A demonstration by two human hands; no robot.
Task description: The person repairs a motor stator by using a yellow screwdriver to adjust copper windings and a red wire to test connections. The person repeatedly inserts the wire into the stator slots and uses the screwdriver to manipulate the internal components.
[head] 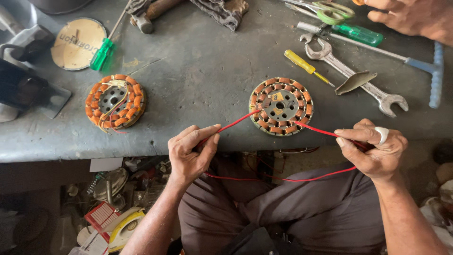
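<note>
Glossy red plastic sheathes the wire (243,119); the stator (281,106) shows shiny copper windings on dull steel; the bench (203,71) is scuffed, matt grey metal.

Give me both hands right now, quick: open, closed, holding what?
Left hand: closed, pinching the red wire.
Right hand: closed, pinching the same red wire on the other side of the stator.

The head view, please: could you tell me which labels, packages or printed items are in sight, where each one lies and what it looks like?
Round cardboard disc: far left of the bench top, tan with dark print, flat.
Small yellow label: on the coil stator between the hands, squarish.
Red-and-white printed card: on the floor, lower left, rectangular.
No screens or signs are in view.
</note>
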